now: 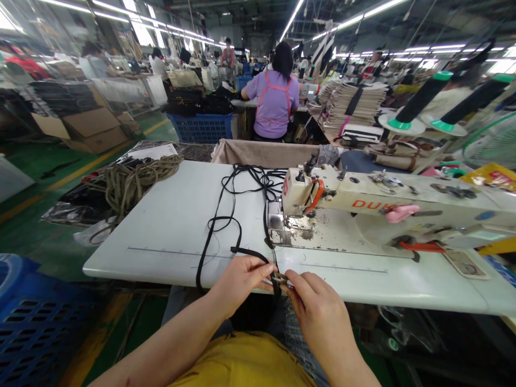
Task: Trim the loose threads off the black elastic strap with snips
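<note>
My left hand point(241, 279) and my right hand point(316, 306) meet at the front edge of the white sewing table point(173, 226). Between their fingertips they pinch a small brass-coloured metal buckle point(281, 278) and the end of a long black strap point(226, 223). The strap loops back across the table toward the sewing machine point(363, 201), which stands to the right with its needle end near the strap. Much of the buckle is hidden by my fingers.
A pile of tan cord point(133, 180) lies at the table's left rear. A blue plastic crate point(28, 317) stands on the floor at lower left. Thread cones point(423, 97) rise at right. A person in a purple shirt point(274, 99) sits beyond, back turned.
</note>
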A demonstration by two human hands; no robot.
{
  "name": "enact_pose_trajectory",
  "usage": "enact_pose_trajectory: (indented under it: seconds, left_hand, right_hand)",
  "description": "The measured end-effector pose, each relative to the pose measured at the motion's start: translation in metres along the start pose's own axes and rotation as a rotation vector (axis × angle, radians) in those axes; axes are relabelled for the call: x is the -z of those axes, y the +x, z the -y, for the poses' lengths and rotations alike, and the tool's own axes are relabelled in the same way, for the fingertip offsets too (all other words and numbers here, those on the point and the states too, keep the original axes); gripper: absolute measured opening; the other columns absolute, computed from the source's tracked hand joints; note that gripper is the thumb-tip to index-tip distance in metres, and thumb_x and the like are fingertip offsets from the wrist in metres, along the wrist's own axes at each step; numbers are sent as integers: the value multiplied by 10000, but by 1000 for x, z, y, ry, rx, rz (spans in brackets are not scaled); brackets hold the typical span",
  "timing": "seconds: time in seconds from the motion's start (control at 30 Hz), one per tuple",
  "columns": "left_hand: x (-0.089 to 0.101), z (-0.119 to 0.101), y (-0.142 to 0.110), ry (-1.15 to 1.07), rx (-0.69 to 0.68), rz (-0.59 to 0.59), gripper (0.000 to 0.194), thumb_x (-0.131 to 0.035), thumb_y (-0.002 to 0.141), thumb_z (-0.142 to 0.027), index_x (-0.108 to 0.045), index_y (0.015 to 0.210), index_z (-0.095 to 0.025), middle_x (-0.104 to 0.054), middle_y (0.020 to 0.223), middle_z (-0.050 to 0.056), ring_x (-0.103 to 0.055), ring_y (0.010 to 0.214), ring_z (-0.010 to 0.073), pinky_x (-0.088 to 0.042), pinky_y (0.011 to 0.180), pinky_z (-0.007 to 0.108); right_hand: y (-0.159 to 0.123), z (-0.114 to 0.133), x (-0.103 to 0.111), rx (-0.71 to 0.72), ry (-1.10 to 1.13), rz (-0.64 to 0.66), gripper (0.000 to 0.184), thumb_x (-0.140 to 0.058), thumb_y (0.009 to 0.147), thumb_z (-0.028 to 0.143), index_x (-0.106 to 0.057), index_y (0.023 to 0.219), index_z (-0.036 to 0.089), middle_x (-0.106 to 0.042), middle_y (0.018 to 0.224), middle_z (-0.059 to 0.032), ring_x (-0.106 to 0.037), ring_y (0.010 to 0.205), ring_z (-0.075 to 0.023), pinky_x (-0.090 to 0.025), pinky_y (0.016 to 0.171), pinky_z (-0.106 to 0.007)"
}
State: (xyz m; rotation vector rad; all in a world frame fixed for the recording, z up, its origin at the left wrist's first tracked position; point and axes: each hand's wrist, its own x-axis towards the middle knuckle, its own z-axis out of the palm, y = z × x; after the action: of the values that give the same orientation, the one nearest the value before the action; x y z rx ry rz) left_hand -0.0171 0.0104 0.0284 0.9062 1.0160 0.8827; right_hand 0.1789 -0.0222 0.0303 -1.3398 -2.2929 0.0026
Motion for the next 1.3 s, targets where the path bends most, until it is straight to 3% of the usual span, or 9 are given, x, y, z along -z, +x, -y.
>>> enact_pose_trajectory:
  seconds: [0.87, 1.1, 1.3]
  left_hand:
    - [-1, -3, -2, 8, 43, -30, 374, -784, 757, -514, -763, 797, -143, -734, 814, 57, -721, 798, 219, -627, 778, 341]
    - [1, 0, 0, 19, 43, -27, 335, -777, 768, -485, -758, 783, -151, -713, 783, 36, -697, 733, 185, -616, 707, 295]
    - [0, 1, 0, 5, 64, -37, 363, -790, 746, -506, -746, 785, -147, -728, 788, 42, -689, 699, 176, -605, 684, 287]
  right_hand:
    - [-2, 0, 2, -10, 26, 54, 206, -564, 975, 156, -641, 1163, 189, -633, 837, -55, -594, 743, -251, -420, 665, -356]
    - [2, -1, 1, -115, 380, 125, 144, -586, 974, 202, -667, 1090, 229, -642, 832, -36, -598, 759, -219, -427, 648, -309]
    - [-3, 1, -5, -365, 817, 77, 106, -672, 930, 321, -675, 1001, 243, -638, 816, -6, -586, 729, -180, -450, 657, -270]
